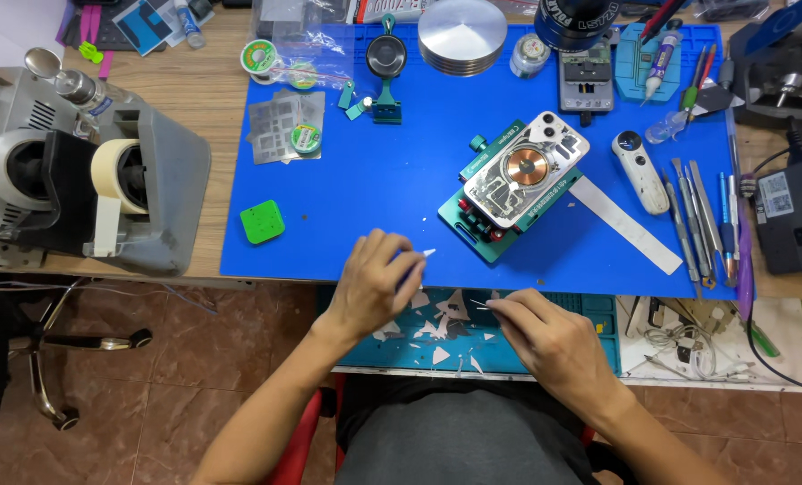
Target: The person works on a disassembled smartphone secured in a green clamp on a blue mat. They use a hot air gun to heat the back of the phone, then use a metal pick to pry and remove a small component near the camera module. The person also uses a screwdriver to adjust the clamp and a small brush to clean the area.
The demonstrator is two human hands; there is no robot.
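My left hand (pixel 374 280) hovers at the near edge of the blue work mat (pixel 401 171), fingers pinched on a small white shard whose tip pokes out to the right. My right hand (pixel 536 337) is over a teal tray (pixel 599 310) below the desk edge, pinching a thin white sliver. White shards (pixel 441 328) lie scattered in that tray between my hands. Beyond them a phone back with an exposed copper coil (pixel 527 169) sits clamped in a green fixture (pixel 473 229) on the mat.
A tape dispenser machine (pixel 87 189) stands at the left. A green square block (pixel 263 222), stencils and solder spools lie on the mat's left side. Several hand tools (pixel 697 216), a white strip (pixel 625 224) and a white handheld device (pixel 641 169) are at the right. A round metal disc (pixel 462 31) sits at the back.
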